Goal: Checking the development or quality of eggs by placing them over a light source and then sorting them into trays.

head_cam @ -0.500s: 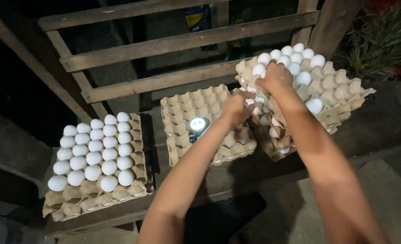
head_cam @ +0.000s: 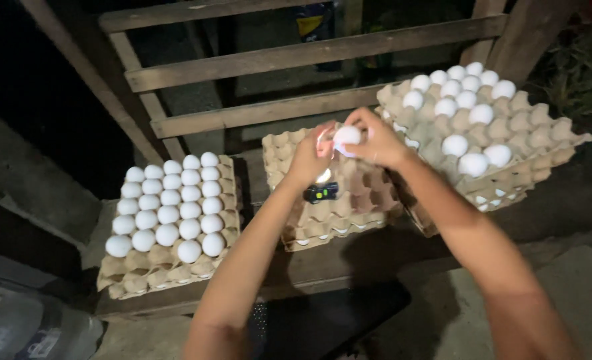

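Candling is the step, by the look of it: your right hand (head_cam: 376, 141) pinches a white egg (head_cam: 347, 137) in its fingers, raised over the middle stack of empty brown pulp trays (head_cam: 356, 200), while your left hand (head_cam: 307, 160) cups round a small lit torch (head_cam: 321, 192) whose glow spills beneath it; whether those fingers grip it, I cannot tell. Next you'll need a steady egg on the beam, then a free cup. Nearly full tray (head_cam: 169, 220) left, part-filled tray (head_cam: 509, 140) far right, wooden slats (head_cam: 296, 53) behind the bench (head_cam: 323, 263).

Both arms outstretched, left hand (head_cam: 309, 157) and right hand (head_cam: 376, 140) close together, fingers curled.
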